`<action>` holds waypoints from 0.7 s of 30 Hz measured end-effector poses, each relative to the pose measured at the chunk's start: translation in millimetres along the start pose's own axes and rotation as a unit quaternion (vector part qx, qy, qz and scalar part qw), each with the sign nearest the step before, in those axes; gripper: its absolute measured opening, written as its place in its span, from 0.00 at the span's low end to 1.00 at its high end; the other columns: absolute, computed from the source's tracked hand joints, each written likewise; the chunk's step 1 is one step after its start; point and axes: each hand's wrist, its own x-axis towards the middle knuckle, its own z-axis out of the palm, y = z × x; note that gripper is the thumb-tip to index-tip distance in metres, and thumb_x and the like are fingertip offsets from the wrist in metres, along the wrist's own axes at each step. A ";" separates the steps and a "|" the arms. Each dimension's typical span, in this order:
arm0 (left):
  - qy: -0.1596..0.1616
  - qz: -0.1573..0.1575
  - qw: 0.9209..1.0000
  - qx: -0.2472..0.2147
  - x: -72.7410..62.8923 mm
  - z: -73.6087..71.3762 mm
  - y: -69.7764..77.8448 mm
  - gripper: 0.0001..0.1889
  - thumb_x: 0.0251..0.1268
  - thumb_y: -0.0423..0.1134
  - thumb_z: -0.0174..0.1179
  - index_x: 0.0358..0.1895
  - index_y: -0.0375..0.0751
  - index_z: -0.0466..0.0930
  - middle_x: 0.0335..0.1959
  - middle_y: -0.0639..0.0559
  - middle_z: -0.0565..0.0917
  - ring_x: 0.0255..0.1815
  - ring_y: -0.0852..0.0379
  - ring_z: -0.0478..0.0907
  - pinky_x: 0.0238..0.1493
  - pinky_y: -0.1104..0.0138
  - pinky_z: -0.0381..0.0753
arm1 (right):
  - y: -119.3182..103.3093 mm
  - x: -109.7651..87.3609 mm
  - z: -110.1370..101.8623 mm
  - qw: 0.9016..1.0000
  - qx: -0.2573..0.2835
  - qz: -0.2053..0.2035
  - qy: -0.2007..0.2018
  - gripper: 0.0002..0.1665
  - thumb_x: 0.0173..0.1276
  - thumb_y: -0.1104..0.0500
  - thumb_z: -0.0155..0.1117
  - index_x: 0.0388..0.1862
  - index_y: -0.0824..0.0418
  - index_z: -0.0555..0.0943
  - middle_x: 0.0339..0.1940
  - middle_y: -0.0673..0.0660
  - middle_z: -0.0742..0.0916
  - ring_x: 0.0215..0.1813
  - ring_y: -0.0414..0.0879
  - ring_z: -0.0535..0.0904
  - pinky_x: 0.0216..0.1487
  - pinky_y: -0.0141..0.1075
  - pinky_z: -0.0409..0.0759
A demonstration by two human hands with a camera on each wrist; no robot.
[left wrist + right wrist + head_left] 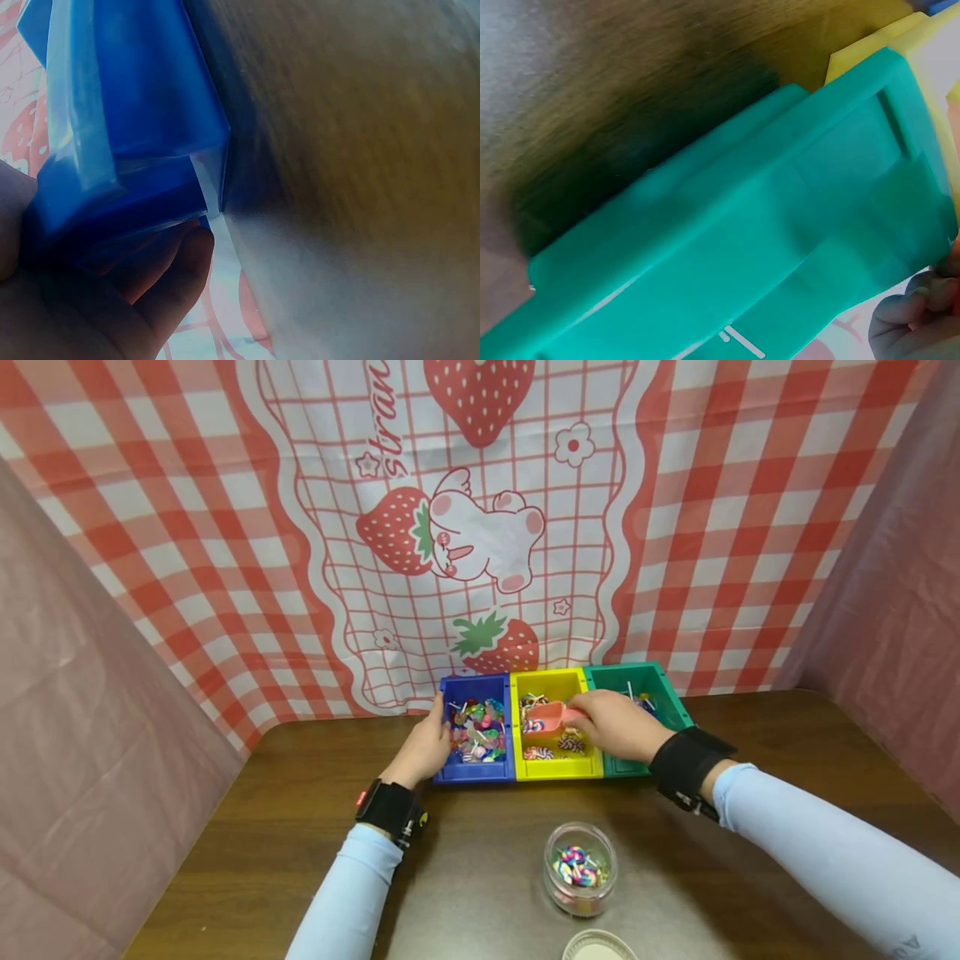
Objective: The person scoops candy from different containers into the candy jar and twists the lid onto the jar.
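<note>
My left hand grips the outer left wall of a blue bin holding wrapped candies and lollipop-like pieces. In the left wrist view, the fingers curl around the bin's blue rim. Over the yellow bin, my right hand holds a pink scoop by its handle. A striped swirl piece lies in the scoop, and more swirl lollipops lie in the bin below. The right forearm crosses the green bin, which partly hides its contents.
A glass jar with several colourful swirl pieces stands in front of the bins. Nearer the table's front edge lies a round pale lid. Behind the brown table hangs a red checked cloth with strawberries.
</note>
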 end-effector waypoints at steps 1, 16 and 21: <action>0.001 0.001 1.000 0.000 -0.4 -0.1 0.1 0.33 0.80 0.34 0.42 0.80 0.33 0.40 0.67 0.30 0.71 0.49 0.45 0.79 0.49 0.53 0.76 | 1.5 -1.1 -0.4 1.000 0.007 0.002 0.002 0.12 0.73 0.51 0.63 0.45 0.58 0.83 0.32 0.50 0.83 0.33 0.46 0.73 0.39 0.41 0.75; -0.002 -0.004 1.000 -0.004 -0.8 0.3 -0.1 0.33 0.80 0.35 0.41 0.80 0.34 0.39 0.69 0.30 0.69 0.48 0.44 0.79 0.49 0.53 0.75 | 15.1 -19.1 -0.9 0.996 0.085 0.013 0.039 0.16 0.76 0.48 0.58 0.51 0.58 0.81 0.28 0.52 0.78 0.26 0.46 0.70 0.31 0.41 0.70; 0.002 -0.002 1.000 -0.003 0.6 1.0 -1.2 0.33 0.80 0.35 0.42 0.80 0.34 0.40 0.69 0.31 0.69 0.49 0.45 0.78 0.50 0.54 0.75 | 15.5 -27.3 -7.4 0.994 0.097 0.009 0.053 0.18 0.77 0.46 0.56 0.53 0.57 0.80 0.34 0.52 0.82 0.29 0.46 0.73 0.32 0.40 0.74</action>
